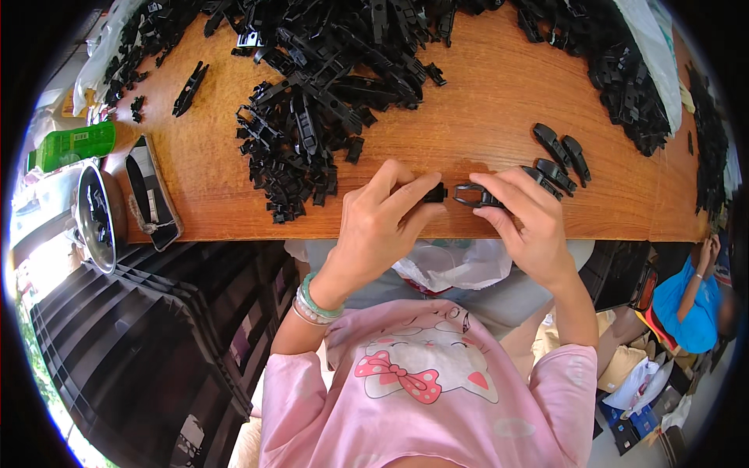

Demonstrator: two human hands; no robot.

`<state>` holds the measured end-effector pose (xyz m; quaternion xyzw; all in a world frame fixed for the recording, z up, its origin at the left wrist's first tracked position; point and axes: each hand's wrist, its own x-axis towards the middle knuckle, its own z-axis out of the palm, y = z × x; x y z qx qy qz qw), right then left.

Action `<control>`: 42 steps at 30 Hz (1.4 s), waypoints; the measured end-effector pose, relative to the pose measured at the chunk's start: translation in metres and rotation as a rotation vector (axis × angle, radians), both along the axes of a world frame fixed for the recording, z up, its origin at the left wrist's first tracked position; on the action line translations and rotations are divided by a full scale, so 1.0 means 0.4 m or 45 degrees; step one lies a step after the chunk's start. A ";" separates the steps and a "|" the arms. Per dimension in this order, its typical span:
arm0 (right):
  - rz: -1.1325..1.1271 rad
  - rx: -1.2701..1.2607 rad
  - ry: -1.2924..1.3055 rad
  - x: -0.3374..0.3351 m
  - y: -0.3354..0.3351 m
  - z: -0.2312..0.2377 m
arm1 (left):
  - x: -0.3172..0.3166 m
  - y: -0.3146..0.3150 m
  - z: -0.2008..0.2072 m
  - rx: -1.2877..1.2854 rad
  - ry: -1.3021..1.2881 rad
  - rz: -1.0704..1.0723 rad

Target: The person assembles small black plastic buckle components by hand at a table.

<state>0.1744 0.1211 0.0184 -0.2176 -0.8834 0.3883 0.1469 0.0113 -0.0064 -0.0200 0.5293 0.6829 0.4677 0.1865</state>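
Over the front edge of the wooden table, my left hand [380, 225] pinches a small black plastic piece [436, 193] between thumb and fingers. Facing it, a short gap away, is a black plastic clip [473, 195] with two prongs pointing left, and my right hand [524, 219] is closed on its rear end. Several curved black plastic parts [563, 154] lie just beyond my right hand. A large heap of black plastic parts [328, 78] covers the table's far middle, its smaller pieces [289, 160] spilling toward my left hand.
At the left stand a green bottle [78, 146], a metal bowl [115, 214] and a phone [152, 195]. More black parts [632, 86] pile up beside a plastic bag [659, 62] at the right. Black crates [140, 327] stand below left; another person in blue [690, 308] sits at the right.
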 end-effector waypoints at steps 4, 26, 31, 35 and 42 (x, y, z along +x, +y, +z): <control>0.085 0.002 -0.026 -0.011 -0.002 0.007 | 0.001 0.000 -0.008 0.021 0.000 -0.009; -0.026 -0.083 0.032 0.000 -0.025 0.002 | -0.005 -0.004 0.033 -0.094 -0.330 -0.114; 0.093 -0.110 0.203 0.006 -0.030 -0.001 | -0.008 -0.044 0.045 -0.101 -1.013 -0.326; 0.186 -0.059 0.225 0.005 -0.045 0.004 | 0.008 -0.047 0.057 -0.285 -1.504 -0.389; 0.249 0.250 0.105 0.019 -0.051 0.045 | 0.037 -0.056 0.084 -0.329 -1.305 -0.339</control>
